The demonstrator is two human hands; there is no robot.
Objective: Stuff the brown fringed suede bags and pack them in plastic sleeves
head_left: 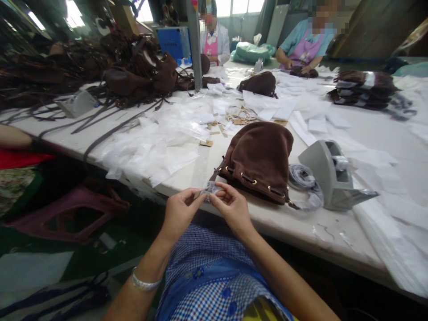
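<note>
A brown suede drawstring bag (259, 156) lies at the near edge of the white table (337, 232), its gold eyelets facing me. Its brown strap end (217, 171) runs down towards my hands. My left hand (180, 211) and my right hand (232, 206) meet just below the table edge. Both pinch a small clear plastic wrap (210, 189) around the strap's tip, fingers closed on it. A silver bracelet sits on my left wrist.
A grey tape dispenser (331, 174) stands right of the bag, beside a roll of wrap (302, 178). Clear plastic bags (167, 142) and paper slips litter the table. Heaped brown bags (133, 71) lie far left. Two people work at the far end.
</note>
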